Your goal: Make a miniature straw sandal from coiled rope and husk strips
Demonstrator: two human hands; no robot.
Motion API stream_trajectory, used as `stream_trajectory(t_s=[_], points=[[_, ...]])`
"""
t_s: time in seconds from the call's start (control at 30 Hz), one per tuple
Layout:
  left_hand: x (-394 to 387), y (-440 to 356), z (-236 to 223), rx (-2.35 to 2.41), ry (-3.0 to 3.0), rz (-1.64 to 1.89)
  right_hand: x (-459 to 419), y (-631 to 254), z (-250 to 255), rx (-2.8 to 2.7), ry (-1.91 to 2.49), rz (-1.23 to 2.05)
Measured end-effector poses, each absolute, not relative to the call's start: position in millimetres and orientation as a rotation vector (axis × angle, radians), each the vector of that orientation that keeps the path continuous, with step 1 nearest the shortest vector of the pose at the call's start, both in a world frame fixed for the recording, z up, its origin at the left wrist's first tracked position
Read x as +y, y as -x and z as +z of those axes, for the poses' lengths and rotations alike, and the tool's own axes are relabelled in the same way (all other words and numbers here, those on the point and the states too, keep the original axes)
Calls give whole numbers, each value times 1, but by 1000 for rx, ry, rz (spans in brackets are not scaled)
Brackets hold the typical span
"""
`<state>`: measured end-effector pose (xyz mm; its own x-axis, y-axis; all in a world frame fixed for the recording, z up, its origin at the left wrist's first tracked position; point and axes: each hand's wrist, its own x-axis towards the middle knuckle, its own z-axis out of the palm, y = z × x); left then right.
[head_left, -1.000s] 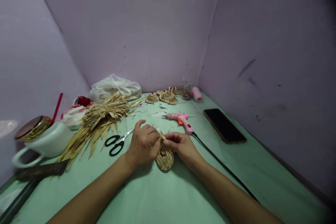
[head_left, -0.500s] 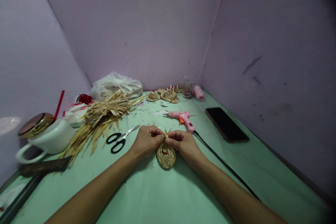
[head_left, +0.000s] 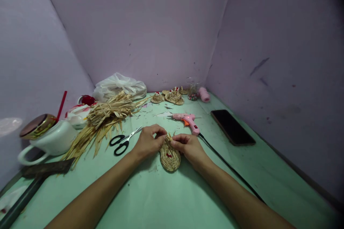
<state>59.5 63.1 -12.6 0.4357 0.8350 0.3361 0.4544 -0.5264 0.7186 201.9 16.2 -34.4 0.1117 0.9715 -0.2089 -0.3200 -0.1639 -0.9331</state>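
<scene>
A small oval woven straw piece (head_left: 170, 156) with a red dot lies flat on the green table (head_left: 166, 200). My left hand (head_left: 147, 142) pinches its far end from the left, fingers curled. From the right, my right hand (head_left: 187, 145) pinches the same end, where a short straw tip sticks up. Black-handled scissors (head_left: 122, 142) lie just left of my left hand. A pink glue gun (head_left: 188, 121) rests just beyond my right hand, its black cord (head_left: 228, 166) running back along my right arm.
A bundle of dry straw (head_left: 103, 120) and a white plastic bag (head_left: 119, 86) lie at the left back. A white pot with a gold lid (head_left: 45, 137) stands far left. Finished straw pieces (head_left: 172, 97), a pink spool (head_left: 203, 94) and a black phone (head_left: 232, 127) sit near the walls.
Both hands have shifted slightly away from me along the woven piece, so more of it shows. My left fingers have drawn in to pinch its far end.
</scene>
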Motion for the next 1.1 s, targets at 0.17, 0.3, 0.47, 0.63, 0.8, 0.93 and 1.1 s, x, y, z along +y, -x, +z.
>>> stream_trajectory(t_s=[0.17, 0.3, 0.47, 0.63, 0.8, 0.93, 1.1], points=[[66, -58, -5, 1039, -2253, 1009, 16, -202, -34, -790, 1179, 1356], [67, -66, -8, 1045, -2176, 912, 16, -203, -34, -819, 1172, 1353], [70, -72, -19, 1176, -2034, 810, 17, -202, -36, -830, 1165, 1369], [70, -73, -25, 1239, -2062, 847, 18, -201, -38, -824, 1166, 1379], [70, -63, -10, 1031, -2213, 856, 18, -202, -39, -831, 1179, 1366], [68, -55, -2, 799, -2540, 825, 17, -202, -38, -874, 1175, 1348], [68, -55, -9, 872, -2813, 758, 16, -204, -38, -961, 1182, 1296]])
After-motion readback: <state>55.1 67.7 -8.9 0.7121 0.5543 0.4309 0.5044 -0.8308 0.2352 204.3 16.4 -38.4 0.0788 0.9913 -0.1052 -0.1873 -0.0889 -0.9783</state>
